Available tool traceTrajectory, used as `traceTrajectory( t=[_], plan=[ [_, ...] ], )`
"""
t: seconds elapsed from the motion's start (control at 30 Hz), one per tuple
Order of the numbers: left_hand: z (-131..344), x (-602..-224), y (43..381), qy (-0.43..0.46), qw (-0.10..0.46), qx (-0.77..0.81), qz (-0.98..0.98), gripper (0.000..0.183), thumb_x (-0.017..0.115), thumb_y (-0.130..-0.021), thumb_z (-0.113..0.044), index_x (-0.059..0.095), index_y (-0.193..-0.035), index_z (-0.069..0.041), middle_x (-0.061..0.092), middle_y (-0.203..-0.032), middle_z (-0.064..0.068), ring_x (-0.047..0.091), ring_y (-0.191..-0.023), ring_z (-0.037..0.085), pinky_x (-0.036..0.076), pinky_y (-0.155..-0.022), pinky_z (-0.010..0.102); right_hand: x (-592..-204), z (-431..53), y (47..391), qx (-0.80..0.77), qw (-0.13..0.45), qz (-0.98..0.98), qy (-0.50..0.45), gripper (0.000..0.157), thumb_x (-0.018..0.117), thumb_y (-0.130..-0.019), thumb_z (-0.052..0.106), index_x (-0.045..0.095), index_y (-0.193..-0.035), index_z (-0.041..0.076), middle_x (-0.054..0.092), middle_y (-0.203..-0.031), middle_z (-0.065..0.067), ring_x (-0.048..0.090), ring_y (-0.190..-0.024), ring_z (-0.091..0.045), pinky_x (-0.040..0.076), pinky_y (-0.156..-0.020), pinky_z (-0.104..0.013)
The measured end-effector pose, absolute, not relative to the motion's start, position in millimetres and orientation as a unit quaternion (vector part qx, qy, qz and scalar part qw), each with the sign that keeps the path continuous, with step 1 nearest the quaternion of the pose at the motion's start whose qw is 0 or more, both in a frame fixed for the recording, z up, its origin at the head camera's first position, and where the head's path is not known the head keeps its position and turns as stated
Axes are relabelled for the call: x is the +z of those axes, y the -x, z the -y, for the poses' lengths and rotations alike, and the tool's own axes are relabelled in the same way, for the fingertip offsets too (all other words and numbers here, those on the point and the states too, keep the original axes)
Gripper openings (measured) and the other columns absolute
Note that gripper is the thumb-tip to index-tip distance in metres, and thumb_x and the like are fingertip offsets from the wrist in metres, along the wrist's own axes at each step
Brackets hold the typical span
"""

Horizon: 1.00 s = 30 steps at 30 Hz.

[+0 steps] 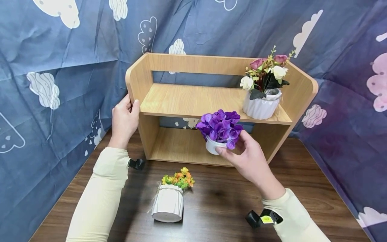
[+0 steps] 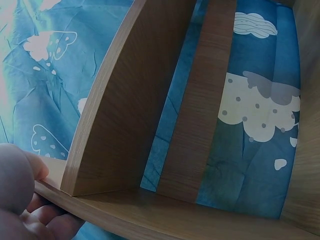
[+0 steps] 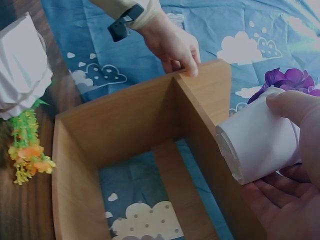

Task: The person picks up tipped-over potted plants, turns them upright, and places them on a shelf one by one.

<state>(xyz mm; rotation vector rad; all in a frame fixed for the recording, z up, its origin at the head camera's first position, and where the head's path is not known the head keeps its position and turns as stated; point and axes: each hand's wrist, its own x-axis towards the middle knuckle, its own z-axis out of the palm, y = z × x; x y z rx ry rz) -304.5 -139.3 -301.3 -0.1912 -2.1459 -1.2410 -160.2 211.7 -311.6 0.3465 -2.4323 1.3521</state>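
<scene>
Dark tabletop [image 1: 211, 218] — left hand [image 1: 124, 120] grips shelf [image 1: 187, 99], right hand [image 1: 252, 159] flowerpot [image 1: 213, 146] — yellow label [image 1: 267, 219] unreadable.

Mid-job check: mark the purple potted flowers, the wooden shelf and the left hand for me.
Purple potted flowers [image 1: 221, 130], head view: on the petals.
Wooden shelf [image 1: 187, 101], head view: on its upper board.
Left hand [image 3: 172, 42], right wrist view: on its middle.
</scene>
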Motion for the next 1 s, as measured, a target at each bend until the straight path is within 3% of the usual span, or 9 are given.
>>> traceTrajectory(
  t=[0.13, 0.4, 0.87, 1.0],
  plan=[
    [139.6, -301.1, 304.8, 0.075, 0.322, -0.472, 0.817, 0.037, 0.056, -0.11, -0.02, 0.069, -0.139, -0.001, 0.075, -0.131, 0.022, 0.074, -0.121, 0.03, 0.058, -0.102, 0.051, -305.1, -212.1, 164.3, 0.486, 0.17, 0.848, -0.124, 0.057, 0.085, -0.092, 0.01, 0.06, -0.141, -0.002, 0.07, -0.137, -0.019, 0.067, -0.117, -0.009, 0.052, -0.096, -0.01],
    [139.8, -301.7, 305.2, 0.074, 0.318, -0.476, 0.817, 0.037, 0.056, -0.109, -0.019, 0.068, -0.14, -0.001, 0.074, -0.132, 0.022, 0.073, -0.123, 0.03, 0.057, -0.104, 0.051, -291.9, -210.1, 175.7, 0.484, 0.173, 0.848, -0.13, 0.066, 0.085, -0.092, 0.011, 0.055, -0.15, 0.0, 0.066, -0.146, -0.02, 0.065, -0.131, -0.032, 0.049, -0.099, -0.007],
    [138.8, -301.5, 304.9, 0.077, 0.318, -0.475, 0.817, 0.037, 0.055, -0.11, -0.019, 0.068, -0.139, -0.001, 0.074, -0.132, 0.022, 0.074, -0.122, 0.032, 0.058, -0.103, 0.052, -276.7, -209.4, 193.7, 0.494, 0.182, 0.842, -0.116, 0.064, 0.084, -0.095, 0.017, 0.055, -0.15, 0.0, 0.065, -0.147, -0.018, 0.064, -0.134, -0.03, 0.049, -0.099, -0.007],
    [139.0, -302.0, 305.5, 0.075, 0.316, -0.477, 0.817, 0.037, 0.056, -0.11, -0.019, 0.068, -0.139, -0.001, 0.073, -0.134, 0.022, 0.073, -0.122, 0.031, 0.058, -0.104, 0.052, -273.5, -209.0, 198.8, 0.489, 0.183, 0.846, -0.11, 0.065, 0.084, -0.095, 0.02, 0.055, -0.151, 0.001, 0.065, -0.148, -0.017, 0.064, -0.135, -0.029, 0.052, -0.105, -0.016]
  ],
)
